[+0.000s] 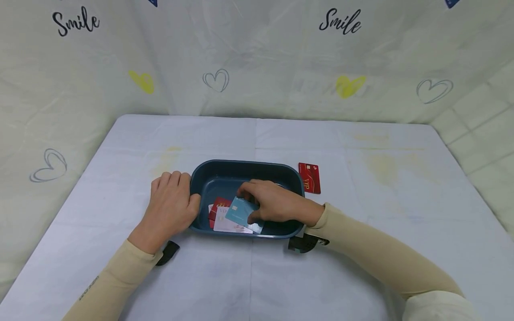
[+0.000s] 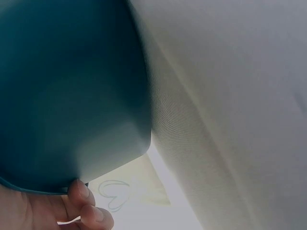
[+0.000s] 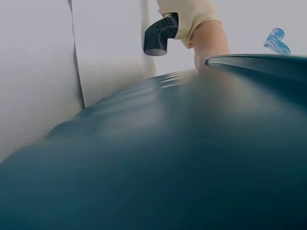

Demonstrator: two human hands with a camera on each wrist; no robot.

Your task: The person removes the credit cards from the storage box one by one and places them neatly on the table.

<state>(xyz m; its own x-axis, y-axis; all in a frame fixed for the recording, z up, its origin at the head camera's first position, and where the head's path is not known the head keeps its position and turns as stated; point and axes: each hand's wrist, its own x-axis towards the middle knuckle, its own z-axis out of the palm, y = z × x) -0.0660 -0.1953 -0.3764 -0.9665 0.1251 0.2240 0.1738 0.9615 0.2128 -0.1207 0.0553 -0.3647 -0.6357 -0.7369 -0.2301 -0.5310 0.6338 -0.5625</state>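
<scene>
A dark blue rectangular basin (image 1: 249,166) stands on the white-covered table. My left hand (image 1: 170,205) grips its left rim; in the left wrist view the fingertips (image 2: 84,190) curl at the rim beside the basin's outer wall (image 2: 72,96). Inside the basin, my right hand (image 1: 271,200) pinches a light blue card (image 1: 239,211) between thumb and fingers. Beneath that card lie a white card (image 1: 225,224) and a red card (image 1: 218,206), overlapping on the basin's left side. The right wrist view is mostly filled by the basin's wall (image 3: 144,143), which hides the right hand there.
Another red card (image 1: 309,178) lies on the table (image 1: 361,267) just beyond the basin's right end. A printed cloth (image 1: 273,58) hangs behind the table's far edge. Both wrists carry black camera mounts (image 1: 303,243).
</scene>
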